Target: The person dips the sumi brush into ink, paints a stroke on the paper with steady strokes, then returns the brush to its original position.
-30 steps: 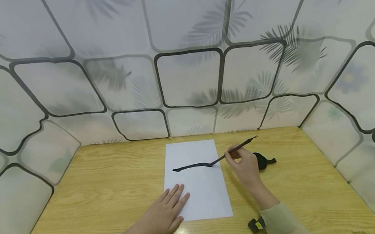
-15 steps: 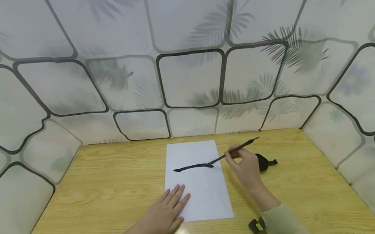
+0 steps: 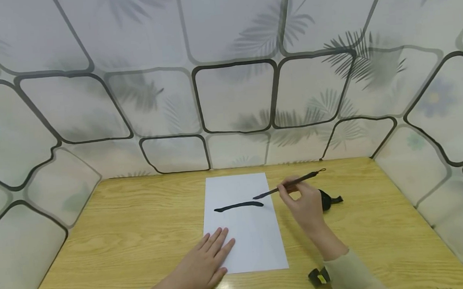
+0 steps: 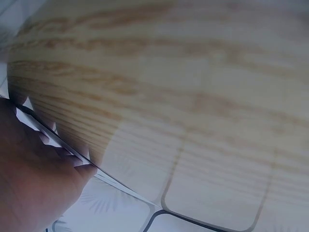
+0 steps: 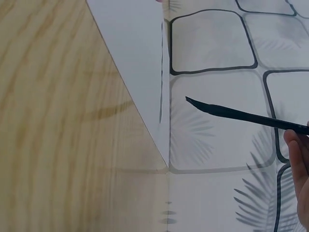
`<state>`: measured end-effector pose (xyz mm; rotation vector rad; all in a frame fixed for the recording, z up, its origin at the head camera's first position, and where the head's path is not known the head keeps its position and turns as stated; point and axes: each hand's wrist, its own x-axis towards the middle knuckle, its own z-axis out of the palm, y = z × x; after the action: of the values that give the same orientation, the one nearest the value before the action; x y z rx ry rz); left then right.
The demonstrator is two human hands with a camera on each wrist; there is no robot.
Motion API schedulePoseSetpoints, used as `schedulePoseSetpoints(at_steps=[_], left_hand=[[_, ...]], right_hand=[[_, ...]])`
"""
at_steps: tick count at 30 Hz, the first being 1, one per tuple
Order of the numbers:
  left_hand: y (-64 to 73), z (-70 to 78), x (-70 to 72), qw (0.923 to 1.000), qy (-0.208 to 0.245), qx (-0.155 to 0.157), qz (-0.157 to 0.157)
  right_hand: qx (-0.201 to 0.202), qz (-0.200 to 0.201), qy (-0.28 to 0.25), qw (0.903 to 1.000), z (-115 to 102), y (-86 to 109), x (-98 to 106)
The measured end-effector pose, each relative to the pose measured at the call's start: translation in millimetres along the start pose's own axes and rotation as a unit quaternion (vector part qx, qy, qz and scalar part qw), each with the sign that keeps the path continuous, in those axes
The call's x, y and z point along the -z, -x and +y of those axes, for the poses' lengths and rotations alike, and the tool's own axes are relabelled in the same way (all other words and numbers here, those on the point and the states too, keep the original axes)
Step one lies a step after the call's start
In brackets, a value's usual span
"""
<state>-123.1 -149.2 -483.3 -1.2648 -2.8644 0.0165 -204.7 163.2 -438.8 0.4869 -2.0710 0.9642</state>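
In the head view a writing brush (image 3: 269, 192) is pinched in my right hand (image 3: 306, 205), its handle slanting up to the right. The brush tip is above the right end of a thick black stroke (image 3: 238, 205) on a white paper sheet (image 3: 255, 244). In the right wrist view the dark brush (image 5: 241, 115) points left, its tip apart from the paper (image 5: 140, 53). My left hand (image 3: 203, 263) rests with fingers spread on the sheet's lower left part. The left wrist view shows this left hand (image 4: 38, 179) low at the left.
A black rounded object (image 3: 325, 199) with a stubby end lies behind my right hand, partly hidden. A small black object with a yellow label (image 3: 319, 278) is by the right sleeve. The wooden table (image 3: 140, 212) ends at a patterned wall (image 3: 232, 96) behind and at the sides.
The brush has gone left a little along the stroke's right end, then lifted off the paper and up. My right hand has shifted slightly right. The left hand stays in place.
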Motion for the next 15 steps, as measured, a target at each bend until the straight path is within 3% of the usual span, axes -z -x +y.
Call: schedulePoseSetpoints(at_steps=[7, 15], left_hand=[[-0.8, -0.1, -0.5, 0.9997, 0.009, 0.01, -0.019], [-0.8, -0.1, 0.1, 0.9998, 0.01, 0.01, -0.015]], right_hand=[[0.01, 0.014, 0.006, 0.9998, -3.5, -4.2, 3.4], [0.024, 0.024, 0.001, 0.9994, -7.9, -9.1, 6.1]])
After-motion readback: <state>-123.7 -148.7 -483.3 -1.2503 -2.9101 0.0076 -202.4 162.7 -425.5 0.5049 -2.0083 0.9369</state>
